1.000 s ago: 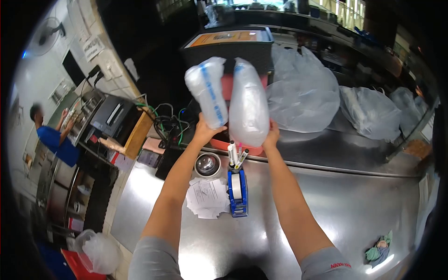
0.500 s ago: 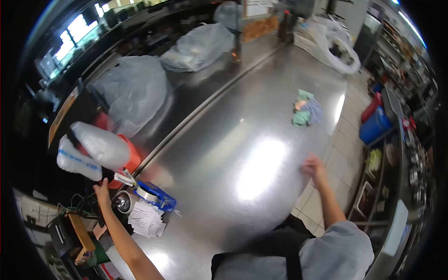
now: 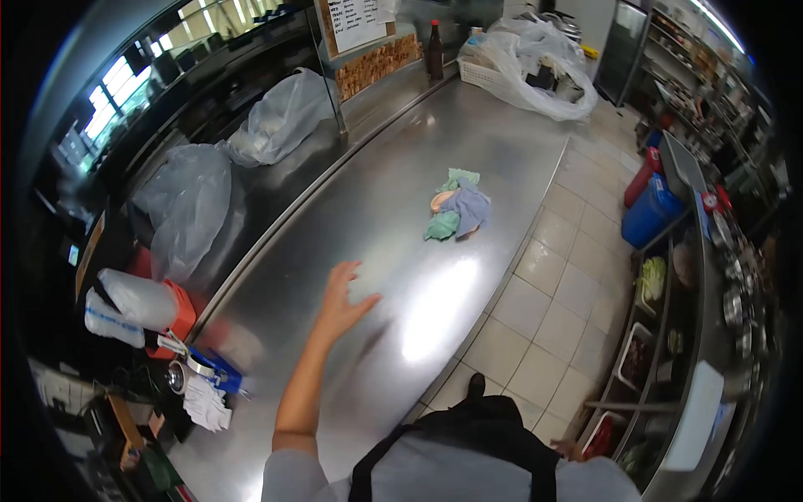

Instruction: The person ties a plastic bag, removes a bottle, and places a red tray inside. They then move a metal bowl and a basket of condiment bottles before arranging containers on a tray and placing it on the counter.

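Now we see our left hand [image 3: 341, 299] stretched out over the steel counter [image 3: 393, 251], fingers [image 3: 343, 272] spread apart, holding nothing. It is a bit blurred, and we cannot tell if the palm touches the metal or hangs just above it. Our right hand is not in view. The nearest loose thing is a bundle of rags [image 3: 454, 211], green, blue and peach, lying on the counter ahead of the hand, well apart from it and close to the counter's floor-side edge.

Far left of the hand, two wrapped sleeves of cups [image 3: 125, 305] lie on a red tub [image 3: 180, 314]. Just below them sit a blue tape dispenser [image 3: 213, 370], a small metal bowl [image 3: 176, 378] and a pile of paper slips [image 3: 205, 406], all close together.

On the raised back ledge lie two grey plastic bags [image 3: 188, 201], a dark bottle [image 3: 435, 38] stands further along, and at the far end a white bag [image 3: 535, 67] is draped over a basket. A blue bin [image 3: 657, 209] and a red one stand on the tiled floor [image 3: 552, 276] to the right.
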Tool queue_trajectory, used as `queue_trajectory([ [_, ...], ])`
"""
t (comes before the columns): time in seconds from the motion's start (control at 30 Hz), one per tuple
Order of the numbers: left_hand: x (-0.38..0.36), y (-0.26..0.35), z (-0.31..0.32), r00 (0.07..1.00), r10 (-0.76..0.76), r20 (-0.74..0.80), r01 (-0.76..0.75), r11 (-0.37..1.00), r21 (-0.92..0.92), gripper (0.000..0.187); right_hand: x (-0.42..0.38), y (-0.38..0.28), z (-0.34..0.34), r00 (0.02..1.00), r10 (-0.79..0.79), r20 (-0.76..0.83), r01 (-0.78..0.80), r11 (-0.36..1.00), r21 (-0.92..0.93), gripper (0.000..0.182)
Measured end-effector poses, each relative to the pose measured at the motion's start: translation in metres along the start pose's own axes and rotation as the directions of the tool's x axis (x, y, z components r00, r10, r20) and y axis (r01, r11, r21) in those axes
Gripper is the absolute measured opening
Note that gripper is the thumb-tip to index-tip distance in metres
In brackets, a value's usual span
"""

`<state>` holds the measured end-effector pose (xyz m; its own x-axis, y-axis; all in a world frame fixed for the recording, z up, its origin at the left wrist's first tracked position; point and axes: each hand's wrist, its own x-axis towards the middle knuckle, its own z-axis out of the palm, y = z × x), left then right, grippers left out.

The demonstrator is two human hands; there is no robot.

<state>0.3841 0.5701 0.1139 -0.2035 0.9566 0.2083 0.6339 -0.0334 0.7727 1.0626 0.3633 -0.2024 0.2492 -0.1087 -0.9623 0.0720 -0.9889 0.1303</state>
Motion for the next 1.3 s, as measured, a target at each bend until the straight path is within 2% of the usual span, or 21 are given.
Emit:
queue_trajectory([
  [0.03,0.020,0.013,0.028,0.998,-0.025,0.056,0.025,1.000,0.002,0.071,0.017,-0.004,-0.007,0.999,0.037,0.001,-0.037,0.999,-0.037,0.036],
  [0.1,0.054,0.029,0.084,0.991,-0.062,0.121,0.060,0.998,0.013,0.077,0.007,-0.041,-0.021,0.992,-0.099,-0.081,0.087,0.987,-0.135,0.039],
  [0.13,0.075,0.032,0.114,0.992,-0.059,0.115,0.049,0.995,0.087,0.083,0.003,-0.070,-0.027,0.952,-0.279,-0.122,0.258,0.952,-0.163,0.033],
  [0.2,0.122,0.041,0.161,0.992,-0.029,0.126,0.010,0.989,0.147,0.090,-0.003,-0.120,-0.044,0.765,-0.607,-0.214,0.567,0.793,-0.224,0.024],
  [0.27,0.169,0.047,0.193,0.996,-0.052,0.078,0.033,0.971,0.235,0.100,-0.019,-0.190,-0.051,0.647,-0.726,-0.233,0.731,0.677,-0.083,0.023],
  [0.33,0.202,0.052,0.211,0.988,-0.138,0.066,0.118,0.962,0.248,0.103,-0.058,-0.268,-0.050,0.576,-0.810,-0.108,0.812,0.582,-0.040,0.026],
  [0.4,0.230,0.055,0.226,0.961,-0.270,0.060,0.201,0.831,0.518,0.105,-0.101,-0.340,-0.043,0.463,-0.886,-0.025,0.885,0.463,-0.043,0.028],
  [0.53,0.276,0.030,0.251,0.939,-0.302,0.163,0.186,0.847,0.497,0.112,-0.115,-0.448,-0.045,0.401,-0.916,-0.030,0.915,0.402,-0.022,0.029],
  [0.63,0.270,0.076,0.247,0.871,-0.484,0.081,0.323,0.689,0.649,0.088,-0.138,-0.485,-0.053,0.421,-0.906,0.033,0.905,0.418,-0.076,0.033],
  [0.7,0.267,0.086,0.246,0.921,-0.389,-0.023,0.290,0.645,0.707,0.048,-0.174,-0.509,-0.055,0.478,-0.875,0.073,0.878,0.480,0.002,0.035],
  [0.73,0.264,0.082,0.249,0.905,-0.423,-0.036,0.324,0.632,0.704,0.048,-0.183,-0.514,-0.060,0.490,-0.866,0.098,0.872,0.490,-0.027,0.035],
  [0.8,0.264,0.069,0.251,0.869,-0.495,0.005,0.452,0.798,0.399,0.018,-0.198,-0.535,-0.069,0.565,-0.808,0.164,0.823,0.567,-0.041,0.033],
  [0.83,0.266,0.062,0.252,0.862,-0.507,-0.012,0.469,0.788,0.400,0.018,-0.202,-0.546,-0.072,0.555,-0.813,0.176,0.831,0.552,-0.069,0.032],
  [0.9,0.277,0.057,0.254,0.752,-0.641,-0.151,0.656,0.750,0.085,0.025,-0.215,-0.581,-0.078,0.535,-0.818,0.212,0.844,0.524,-0.111,0.031],
  [0.93,0.283,0.061,0.256,0.757,-0.636,-0.150,0.651,0.753,0.092,0.025,-0.219,-0.597,-0.082,0.523,-0.821,0.226,0.852,0.503,-0.144,0.031],
  [1.0,0.298,0.087,0.260,0.888,-0.313,-0.336,0.418,0.854,0.310,0.036,-0.229,-0.643,-0.089,0.468,-0.850,0.241,0.882,0.434,-0.184,0.033],
  [1.03,0.301,0.081,0.269,0.893,-0.310,-0.326,0.410,0.858,0.308,0.036,-0.241,-0.671,-0.090,0.347,-0.903,0.253,0.935,0.312,-0.168,0.032],
  [1.1,0.298,0.061,0.280,0.829,-0.547,-0.115,0.494,0.621,0.608,0.048,-0.268,-0.730,-0.090,0.136,-0.952,0.276,0.988,0.110,-0.107,0.031],
  [1.13,0.296,0.061,0.283,0.828,-0.541,-0.147,0.508,0.614,0.604,0.050,-0.284,-0.760,-0.090,0.052,-0.956,0.289,0.998,0.036,-0.060,0.030],
  [1.23,0.285,0.059,0.280,0.755,-0.628,-0.190,0.604,0.553,0.573,0.052,-0.339,-0.849,-0.102,-0.017,-0.950,0.313,0.999,-0.029,-0.033,0.028],
  [1.3,0.285,0.066,0.281,0.571,-0.784,-0.244,0.742,0.366,0.562,0.054,-0.366,-0.907,-0.117,-0.115,-0.954,0.277,0.991,-0.093,0.092,0.027],
])
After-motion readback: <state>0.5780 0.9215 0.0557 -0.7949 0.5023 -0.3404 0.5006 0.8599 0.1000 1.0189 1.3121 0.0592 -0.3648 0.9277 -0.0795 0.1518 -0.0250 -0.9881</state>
